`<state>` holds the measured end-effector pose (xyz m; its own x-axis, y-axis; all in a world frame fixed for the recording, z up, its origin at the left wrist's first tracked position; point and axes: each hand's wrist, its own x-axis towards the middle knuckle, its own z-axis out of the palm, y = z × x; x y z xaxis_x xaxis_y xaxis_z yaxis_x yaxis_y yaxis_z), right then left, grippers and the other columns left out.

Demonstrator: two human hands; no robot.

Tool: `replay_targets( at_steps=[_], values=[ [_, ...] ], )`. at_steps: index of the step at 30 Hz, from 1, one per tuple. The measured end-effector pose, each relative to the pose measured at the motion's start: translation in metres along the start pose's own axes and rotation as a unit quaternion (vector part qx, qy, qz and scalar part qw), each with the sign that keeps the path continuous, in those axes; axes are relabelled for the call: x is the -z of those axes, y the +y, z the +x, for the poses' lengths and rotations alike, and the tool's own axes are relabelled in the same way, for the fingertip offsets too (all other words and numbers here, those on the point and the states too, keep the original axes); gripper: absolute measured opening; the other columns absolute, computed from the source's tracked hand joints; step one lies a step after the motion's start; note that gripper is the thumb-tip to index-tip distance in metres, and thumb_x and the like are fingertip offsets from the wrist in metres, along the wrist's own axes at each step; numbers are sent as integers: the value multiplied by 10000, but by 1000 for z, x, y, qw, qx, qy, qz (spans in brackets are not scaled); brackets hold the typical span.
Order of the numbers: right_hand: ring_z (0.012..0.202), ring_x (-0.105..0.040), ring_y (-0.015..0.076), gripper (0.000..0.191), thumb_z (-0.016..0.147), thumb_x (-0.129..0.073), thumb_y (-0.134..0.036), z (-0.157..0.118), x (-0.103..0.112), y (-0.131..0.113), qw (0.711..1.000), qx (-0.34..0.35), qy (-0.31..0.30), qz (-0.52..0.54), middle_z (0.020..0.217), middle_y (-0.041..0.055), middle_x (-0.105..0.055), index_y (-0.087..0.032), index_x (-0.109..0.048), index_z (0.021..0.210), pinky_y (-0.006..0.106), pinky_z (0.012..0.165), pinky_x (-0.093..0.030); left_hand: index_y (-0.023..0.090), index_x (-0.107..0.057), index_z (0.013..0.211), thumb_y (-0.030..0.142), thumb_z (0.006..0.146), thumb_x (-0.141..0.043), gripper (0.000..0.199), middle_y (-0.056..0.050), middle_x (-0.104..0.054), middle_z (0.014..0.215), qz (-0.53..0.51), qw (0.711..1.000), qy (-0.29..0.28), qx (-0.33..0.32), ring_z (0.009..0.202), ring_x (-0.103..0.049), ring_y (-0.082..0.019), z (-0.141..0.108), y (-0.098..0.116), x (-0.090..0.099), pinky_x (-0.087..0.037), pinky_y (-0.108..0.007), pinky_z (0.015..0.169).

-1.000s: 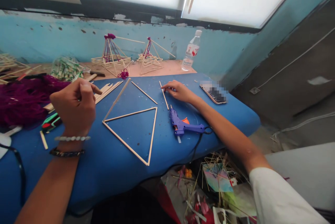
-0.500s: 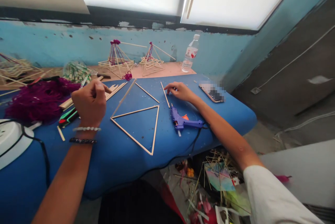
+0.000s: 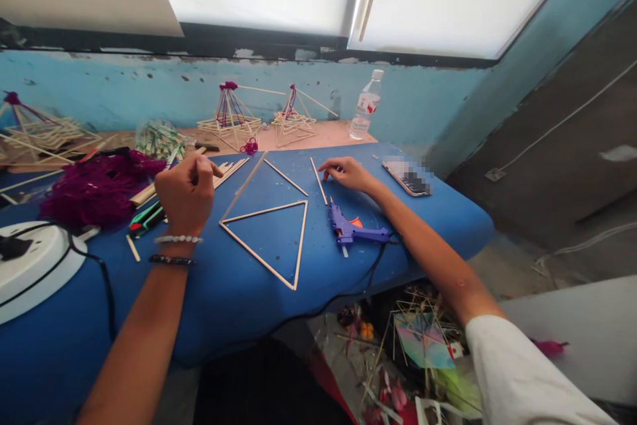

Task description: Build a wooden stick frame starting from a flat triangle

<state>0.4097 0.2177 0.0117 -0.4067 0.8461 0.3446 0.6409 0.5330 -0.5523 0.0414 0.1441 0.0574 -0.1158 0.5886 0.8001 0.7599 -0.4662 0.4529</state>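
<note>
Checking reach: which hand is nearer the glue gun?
Right. The right hand rests just beyond the glue gun; the left hand is well to its left, past the stick triangle.

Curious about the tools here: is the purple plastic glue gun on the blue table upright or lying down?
Lying down: the purple plastic glue gun rests on its side on the blue table.

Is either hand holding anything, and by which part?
Right hand holds nothing, fingertips beside a wooden stick; whether the curled left hand pinches anything cannot be told.
</note>
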Motion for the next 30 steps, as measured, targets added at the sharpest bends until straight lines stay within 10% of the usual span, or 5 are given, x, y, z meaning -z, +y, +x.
replay_targets(
  at_steps=[15,24,30],
  values=[
    [739,-693,172,316,909,-507,-252,-8,8,-5,999,-10,42,17,856,48,-802,-164,-778,1044,294,700,-496,209,-530,616,327,993,-407,414,11,-466,513,57,996,-53,46,527,-454,-149,-1,2,1,-304,-301,624],
    [923,-685,240,308,874,-447,-188,-141,97,37,914,-165,317,-193,1047,136,-734,-191,-741,966,379,844,-548,209,-468,606,329,971,-412,388,2,-446,525,41,997,-46,36,532,-414,-152,0,4,2,-263,-311,615],
    [893,-663,237,302,846,-454,-201,-196,103,59,883,-246,327,-229,1057,123,-721,-202,-752,892,390,883,-544,195,-540,627,310,970,-429,378,-7,-506,527,20,997,-63,38,540,-459,-151,2,6,3,-283,-301,620]
  ],
)
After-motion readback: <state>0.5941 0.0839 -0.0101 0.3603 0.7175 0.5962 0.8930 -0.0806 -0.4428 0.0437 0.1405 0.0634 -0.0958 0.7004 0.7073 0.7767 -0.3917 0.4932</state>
